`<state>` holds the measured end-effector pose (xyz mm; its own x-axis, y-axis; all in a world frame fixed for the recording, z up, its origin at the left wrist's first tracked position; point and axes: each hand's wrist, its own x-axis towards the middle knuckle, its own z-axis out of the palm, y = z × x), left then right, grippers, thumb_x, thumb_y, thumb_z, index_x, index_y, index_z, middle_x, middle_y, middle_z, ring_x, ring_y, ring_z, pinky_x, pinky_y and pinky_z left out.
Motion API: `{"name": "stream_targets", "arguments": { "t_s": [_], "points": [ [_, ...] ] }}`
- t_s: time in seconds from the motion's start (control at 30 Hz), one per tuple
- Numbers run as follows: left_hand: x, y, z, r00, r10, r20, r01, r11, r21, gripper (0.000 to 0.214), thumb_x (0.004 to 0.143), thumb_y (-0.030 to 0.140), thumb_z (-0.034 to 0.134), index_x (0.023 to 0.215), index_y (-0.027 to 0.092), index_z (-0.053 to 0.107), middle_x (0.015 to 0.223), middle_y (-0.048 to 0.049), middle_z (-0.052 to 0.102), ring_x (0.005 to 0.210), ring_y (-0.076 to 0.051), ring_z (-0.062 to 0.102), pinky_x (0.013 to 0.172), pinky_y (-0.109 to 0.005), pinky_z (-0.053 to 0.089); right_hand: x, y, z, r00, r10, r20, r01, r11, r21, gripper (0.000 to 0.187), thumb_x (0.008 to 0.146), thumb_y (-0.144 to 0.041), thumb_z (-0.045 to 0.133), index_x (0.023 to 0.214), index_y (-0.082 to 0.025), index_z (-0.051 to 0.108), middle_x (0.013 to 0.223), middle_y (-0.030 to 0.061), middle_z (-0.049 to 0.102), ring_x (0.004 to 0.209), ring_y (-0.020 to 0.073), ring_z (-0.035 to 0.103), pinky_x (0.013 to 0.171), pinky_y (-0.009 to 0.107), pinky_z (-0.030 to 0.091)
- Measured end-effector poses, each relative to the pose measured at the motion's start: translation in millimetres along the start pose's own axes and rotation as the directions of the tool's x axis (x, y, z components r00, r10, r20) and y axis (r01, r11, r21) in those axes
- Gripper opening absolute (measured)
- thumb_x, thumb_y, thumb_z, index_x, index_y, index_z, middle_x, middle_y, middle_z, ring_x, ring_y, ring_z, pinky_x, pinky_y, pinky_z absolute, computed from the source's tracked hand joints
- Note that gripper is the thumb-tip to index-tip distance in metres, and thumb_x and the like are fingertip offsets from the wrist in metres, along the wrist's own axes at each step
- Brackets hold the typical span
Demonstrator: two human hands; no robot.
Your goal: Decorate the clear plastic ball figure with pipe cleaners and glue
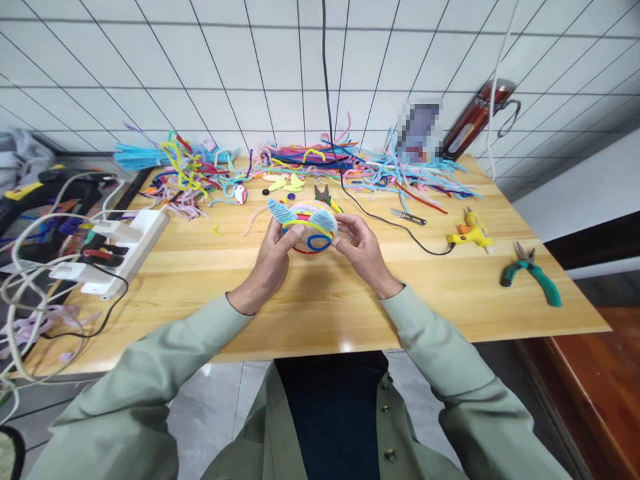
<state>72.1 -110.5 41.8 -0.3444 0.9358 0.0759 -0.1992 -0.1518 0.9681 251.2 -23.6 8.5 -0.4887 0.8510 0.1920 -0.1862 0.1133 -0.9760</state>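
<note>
Both my hands hold a small round craft piece (309, 227) made of bent pipe cleaners, with light blue fuzzy parts, a yellow band, a blue loop and a red edge. My left hand (273, 260) grips its left side, fingers closed around it. My right hand (361, 248) pinches its right side with thumb and fingertips. The piece is held just above the wooden table (320, 313), near its middle.
A heap of coloured pipe cleaners (300, 167) lies along the table's far edge. A yellow glue gun (470, 235), teal pliers (533, 275), small snips (409, 217) and yellow-handled pliers (326, 198) lie to the right. A white power strip (125, 250) with cables sits at left.
</note>
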Motion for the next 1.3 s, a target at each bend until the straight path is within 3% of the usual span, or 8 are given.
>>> {"name": "stream_targets", "arguments": {
  "t_s": [0.13,0.27,0.43,0.63,0.83,1.1,1.3],
  "points": [
    [5,5,12.9,0.996,0.059,0.071,-0.056,0.997,-0.051,0.083,0.079,0.064,0.089,0.147,0.031,0.055,0.155,-0.0107,0.065,0.146,-0.033,0.064,0.118,-0.046,0.056,-3,-9,0,0.992,-0.116,-0.054,0.114,0.993,-0.026,0.068,0.083,-0.069,0.090,0.132,-0.031,0.065,0.149,0.0118,0.067,0.137,0.0290,0.067,0.112,0.044,0.062],
    [10,12,22.0,0.990,0.097,0.100,-0.089,0.993,-0.079,0.092,0.080,0.061,0.090,0.159,0.034,0.050,0.158,-0.0105,0.063,0.148,-0.035,0.061,0.123,-0.049,0.053,-3,-16,-3,0.976,-0.193,-0.097,0.188,0.981,-0.055,0.066,0.085,-0.070,0.088,0.133,-0.031,0.065,0.153,0.0122,0.064,0.139,0.0297,0.065,0.112,0.045,0.062],
    [15,14,26.7,0.988,0.098,0.121,-0.078,0.985,-0.156,0.089,0.087,0.056,0.086,0.165,0.036,0.046,0.155,-0.0100,0.067,0.143,-0.035,0.066,0.116,-0.049,0.058,-2,-17,-6,0.959,-0.259,-0.113,0.257,0.966,-0.036,0.057,0.088,-0.059,0.089,0.132,-0.031,0.067,0.151,0.0115,0.064,0.135,0.0289,0.066,0.108,0.046,0.064],
    [17,15,30.1,0.990,0.081,0.113,-0.063,0.986,-0.152,0.084,0.090,0.050,0.085,0.164,0.038,0.048,0.153,-0.0082,0.069,0.140,-0.033,0.068,0.110,-0.045,0.062,-1,-16,-8,0.958,-0.249,-0.140,0.243,0.968,-0.056,0.061,0.085,-0.063,0.090,0.131,-0.031,0.067,0.148,0.0115,0.068,0.135,0.0309,0.067,0.105,0.048,0.066],
    [20,14,34.6,0.992,0.057,0.109,-0.036,0.981,-0.189,0.076,0.089,0.051,0.086,0.156,0.036,0.054,0.147,-0.0078,0.073,0.137,-0.033,0.071,0.104,-0.043,0.066,0,-16,-8,0.951,-0.260,-0.165,0.251,0.965,-0.074,0.061,0.085,-0.061,0.090,0.132,-0.031,0.066,0.146,0.0108,0.070,0.137,0.0300,0.066,0.103,0.046,0.065],
    [27,8,34.7,0.993,-0.021,0.114,0.048,0.969,-0.243,0.054,0.083,0.047,0.094,0.123,0.028,0.064,0.122,-0.0037,0.080,0.120,-0.029,0.079,0.101,-0.042,0.067,1,-17,-9,0.959,-0.206,-0.192,0.189,0.977,-0.101,0.058,0.083,-0.056,0.088,0.130,-0.029,0.065,0.138,0.0088,0.071,0.127,0.0268,0.066,0.098,0.041,0.065],
    [28,7,36.8,0.987,-0.102,0.125,0.135,0.948,-0.289,0.044,0.081,0.044,0.094,0.108,0.025,0.065,0.116,-0.0037,0.082,0.125,-0.031,0.078,0.100,-0.044,0.068,1,-20,-7,0.957,-0.179,-0.231,0.143,0.976,-0.161,0.055,0.082,-0.054,0.086,0.126,-0.029,0.065,0.135,0.0078,0.071,0.120,0.0260,0.066,0.091,0.040,0.062]
  ]
}}
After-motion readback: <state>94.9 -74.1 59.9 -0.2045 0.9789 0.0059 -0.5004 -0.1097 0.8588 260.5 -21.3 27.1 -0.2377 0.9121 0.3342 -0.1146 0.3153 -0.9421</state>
